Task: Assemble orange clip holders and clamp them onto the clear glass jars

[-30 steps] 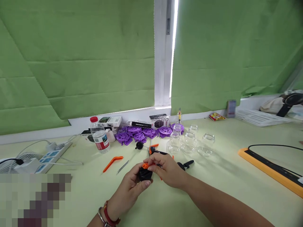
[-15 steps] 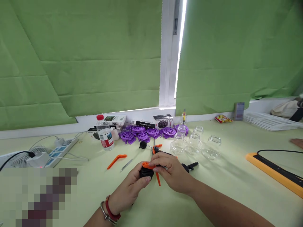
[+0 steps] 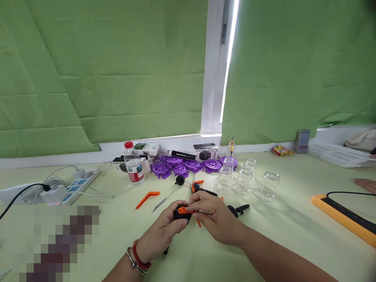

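My left hand (image 3: 161, 231), with a red band and a metal bracelet at the wrist, is closed round a black rounded part (image 3: 178, 215). An orange plastic lever (image 3: 183, 210) lies against the top of that part, pinched between the thumb and fingers of my right hand (image 3: 214, 217). My fingers hide where the two pieces meet. Just beyond my right hand lie black and orange parts (image 3: 196, 188). To its right is another black part with a handle (image 3: 241, 208). A bent orange lever (image 3: 147, 198) and a slim metal tool (image 3: 159, 204) rest left of my hands.
Several purple plastic holders (image 3: 212, 165) lie in front of boxes (image 3: 205, 152) at the back. Clear glass jars (image 3: 266, 188) stand right of centre. A red-capped bottle (image 3: 134, 168) and a power strip (image 3: 78, 188) are left. An orange-black bar (image 3: 343, 215) and another person's hand (image 3: 366, 185) are right.
The orange lever has tilted and now sits lower across the front of the black part. My right hand has shifted slightly with it. The whole view has moved a little.
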A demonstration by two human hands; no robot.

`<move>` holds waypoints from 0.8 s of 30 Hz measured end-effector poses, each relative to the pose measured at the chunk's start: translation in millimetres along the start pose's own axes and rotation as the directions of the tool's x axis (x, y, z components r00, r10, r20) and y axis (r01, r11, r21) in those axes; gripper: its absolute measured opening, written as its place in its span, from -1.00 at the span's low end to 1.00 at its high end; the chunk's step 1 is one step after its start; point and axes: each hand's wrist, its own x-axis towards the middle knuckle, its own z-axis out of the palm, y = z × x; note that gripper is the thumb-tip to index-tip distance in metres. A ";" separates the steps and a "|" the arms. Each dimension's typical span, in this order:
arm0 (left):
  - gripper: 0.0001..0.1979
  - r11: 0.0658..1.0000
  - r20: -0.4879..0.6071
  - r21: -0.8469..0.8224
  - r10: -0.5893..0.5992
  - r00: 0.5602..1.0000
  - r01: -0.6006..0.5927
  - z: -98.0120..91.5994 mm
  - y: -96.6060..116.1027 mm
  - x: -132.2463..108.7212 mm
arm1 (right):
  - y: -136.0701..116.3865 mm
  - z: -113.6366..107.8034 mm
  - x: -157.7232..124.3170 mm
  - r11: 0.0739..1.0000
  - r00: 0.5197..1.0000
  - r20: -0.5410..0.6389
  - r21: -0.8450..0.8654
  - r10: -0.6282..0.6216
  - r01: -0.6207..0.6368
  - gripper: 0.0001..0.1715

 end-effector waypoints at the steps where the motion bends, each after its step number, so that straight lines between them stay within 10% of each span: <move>1: -0.65 1.000 0.003 0.011 -0.006 1.000 0.006 -0.3 -0.4 -0.2 | 0.5 0.4 -0.2 1.000 1.000 0.016 -0.016 -0.006 0.006 -0.67; 13: -0.58 0.988 -0.362 0.129 -0.031 0.931 0.084 -3.7 6.1 -0.2 | 4.9 3.3 2.6 0.987 0.993 0.057 -0.115 -0.104 0.110 -0.62; 18: -0.66 0.972 -0.740 -0.027 0.136 0.659 -0.232 -45.6 12.7 4.6 | 14.5 13.5 28.2 0.973 0.995 -0.097 -0.228 -0.035 0.012 -0.66; 21: -0.74 0.929 -0.839 -0.091 0.122 0.530 -0.358 -60.3 12.9 7.3 | 29.5 41.9 57.7 0.904 0.976 0.216 -0.414 -0.020 0.110 -0.67; 24: -0.76 0.927 -0.866 -0.111 0.087 0.492 -0.358 -60.7 12.2 9.0 | 44.7 79.9 82.5 0.755 0.895 0.445 -0.594 0.022 0.277 -0.71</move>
